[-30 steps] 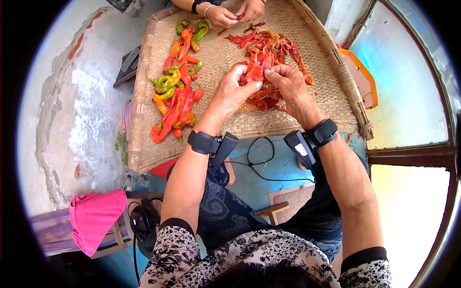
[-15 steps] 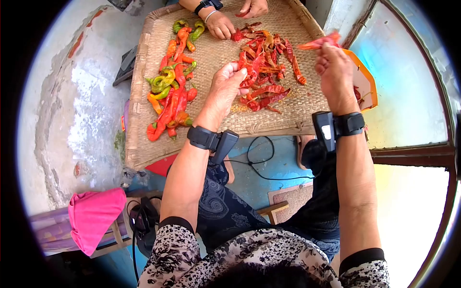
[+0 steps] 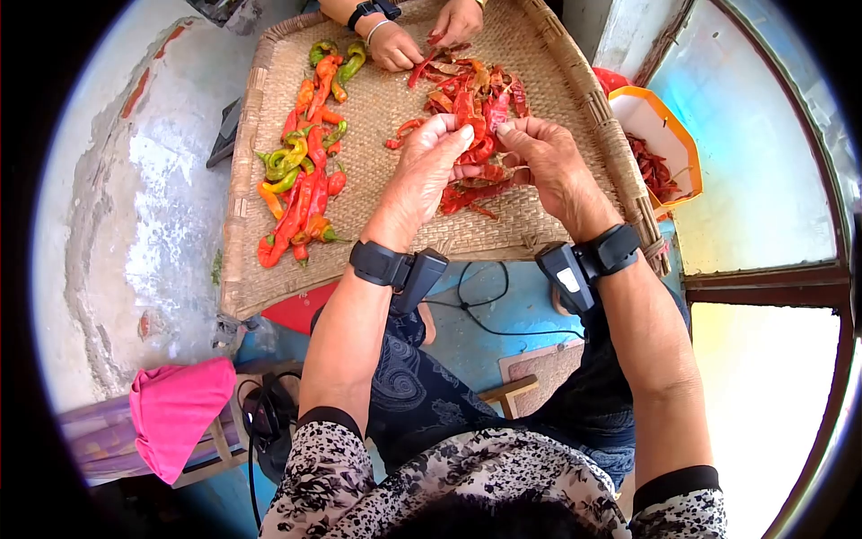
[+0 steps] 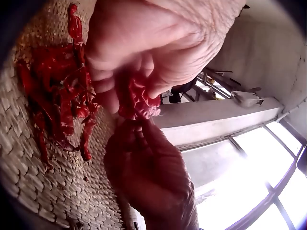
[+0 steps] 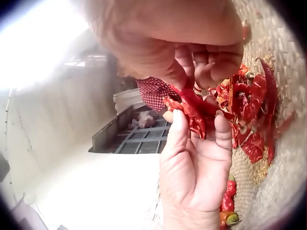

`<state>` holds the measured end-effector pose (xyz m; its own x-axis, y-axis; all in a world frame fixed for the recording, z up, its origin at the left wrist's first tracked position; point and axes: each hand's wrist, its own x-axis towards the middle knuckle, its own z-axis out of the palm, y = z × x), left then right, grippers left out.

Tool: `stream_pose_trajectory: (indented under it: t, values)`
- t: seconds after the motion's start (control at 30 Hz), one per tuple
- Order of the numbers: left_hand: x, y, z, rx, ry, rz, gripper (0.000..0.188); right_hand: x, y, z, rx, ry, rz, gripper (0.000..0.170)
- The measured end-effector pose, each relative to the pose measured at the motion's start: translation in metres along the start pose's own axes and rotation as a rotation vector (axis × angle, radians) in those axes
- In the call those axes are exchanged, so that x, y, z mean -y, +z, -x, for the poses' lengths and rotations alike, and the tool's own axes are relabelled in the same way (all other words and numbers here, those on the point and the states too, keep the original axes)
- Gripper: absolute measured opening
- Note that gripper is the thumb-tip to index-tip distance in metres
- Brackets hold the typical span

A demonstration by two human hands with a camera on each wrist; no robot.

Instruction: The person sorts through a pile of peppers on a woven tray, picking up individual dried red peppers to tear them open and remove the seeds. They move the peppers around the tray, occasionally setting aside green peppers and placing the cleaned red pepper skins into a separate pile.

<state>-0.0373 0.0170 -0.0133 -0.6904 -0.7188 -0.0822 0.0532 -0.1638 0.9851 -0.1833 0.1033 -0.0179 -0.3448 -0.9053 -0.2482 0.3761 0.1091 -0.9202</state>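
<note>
Left grip (image 3: 424, 169) on pepper (image 5: 194, 109) near pile (image 5: 253, 103)

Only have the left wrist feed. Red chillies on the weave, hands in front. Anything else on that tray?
Observer: Yes, in the head view: a row of green, orange and red peppers along the left side of the woven tray.

Operator: Any container nearby?

Observer: An orange-rimmed box beyond the tray's right edge, with dried red chillies in it.

Operator: Anyone else in there?

Observer: Another person at the tray's far side: a hand with a white bracelet and a bare-wristed-looking second hand, both close to the chilli pile.
</note>
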Motion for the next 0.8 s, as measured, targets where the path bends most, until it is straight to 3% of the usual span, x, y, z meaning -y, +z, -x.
stream_pose_trajectory:
  t: [0.07,0.13,0.27,0.33,0.4,0.43,0.47,0.53,0.6,0.67,0.7,0.77,0.8]
  values:
    - [0.004,-0.003,-0.003,-0.013,0.001,0.027,0.022,-0.001,0.003,-0.006,-0.055,-0.166,0.088,0.018]
    - [0.003,-0.008,-0.008,-0.040,0.015,0.028,0.022,0.007,-0.003,-0.011,-0.101,-0.193,0.062,0.014]
    - [-0.001,-0.017,-0.006,-0.100,-0.034,0.056,0.022,0.020,-0.041,-0.025,-0.133,-0.223,-0.153,0.011]
    - [-0.002,-0.015,-0.005,-0.102,-0.043,0.082,0.021,0.033,-0.061,-0.024,-0.262,-0.257,-0.309,0.012]
    - [-0.001,-0.015,-0.004,-0.099,-0.052,0.105,0.020,0.036,-0.091,-0.030,-0.382,-0.316,-0.616,0.015]
    - [0.001,-0.016,-0.005,-0.086,-0.044,0.126,0.020,0.036,-0.103,-0.028,-0.332,-0.383,-0.734,0.019]
    - [0.002,-0.017,-0.005,-0.074,-0.037,0.147,0.019,0.036,-0.111,-0.031,-0.452,-0.337,-0.819,0.019]
    - [0.002,-0.016,-0.005,-0.073,-0.045,0.144,0.020,0.032,-0.110,-0.026,-0.394,-0.278,-0.849,0.020]
    - [0.001,-0.015,-0.006,-0.071,-0.054,0.140,0.020,0.025,-0.091,-0.028,-0.392,-0.195,-0.698,0.019]
    - [0.003,-0.015,-0.007,-0.054,-0.025,0.154,0.019,0.019,-0.064,-0.023,-0.080,-0.119,-0.369,0.016]
    - [0.004,-0.014,-0.006,-0.054,-0.027,0.152,0.019,0.013,-0.044,-0.016,-0.062,-0.111,-0.232,0.018]
    - [0.002,-0.009,-0.006,-0.039,-0.008,0.188,0.018,0.011,-0.004,0.002,-0.035,-0.196,0.197,0.025]
    - [0.001,-0.009,-0.006,-0.040,-0.010,0.188,0.018,-0.007,-0.003,-0.010,0.021,-0.351,0.326,0.025]
